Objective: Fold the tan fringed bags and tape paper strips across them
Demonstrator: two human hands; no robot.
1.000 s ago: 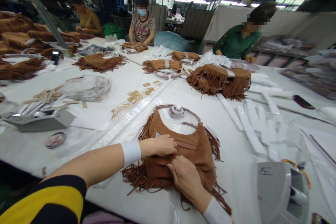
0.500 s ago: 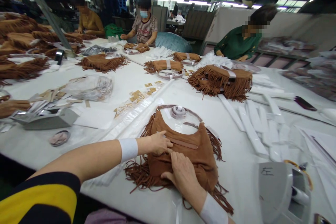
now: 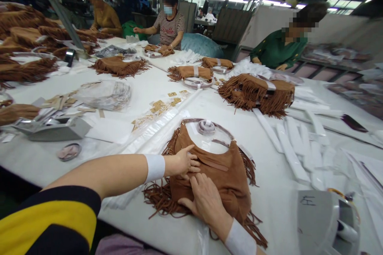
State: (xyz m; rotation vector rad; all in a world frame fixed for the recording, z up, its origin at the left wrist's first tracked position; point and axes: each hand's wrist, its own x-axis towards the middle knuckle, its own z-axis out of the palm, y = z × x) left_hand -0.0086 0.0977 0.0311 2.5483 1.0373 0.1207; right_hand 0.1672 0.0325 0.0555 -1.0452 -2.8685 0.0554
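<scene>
A brown fringed suede handbag [image 3: 223, 179] lies flat before me, its curved strap at the far side. My left hand [image 3: 184, 162] rests on the bag's left part, fingers spread and pointing right. Just below it, my right hand [image 3: 206, 199] presses on the lower middle of the bag, palm down with the thumb stretched out to the left. Both hands lie on the suede without gripping it. Inside the strap's loop sits a wrapped coil of strap [image 3: 206, 127]. Brown fringe [image 3: 158, 199] spreads past the bag's lower left side.
Tape dispensers stand at left [image 3: 60, 129] and lower right [image 3: 317, 223]. White paper strips [image 3: 295, 155] lie to the right. A stack of fringed bags [image 3: 260, 93] and tan tags [image 3: 161, 105] are farther back. Co-workers, one in green [image 3: 278, 50], work across the table.
The view has shifted slightly, so the scene sits a little differently. My left hand's fingers are more spread, and my right hand has slid slightly left on the bag.
</scene>
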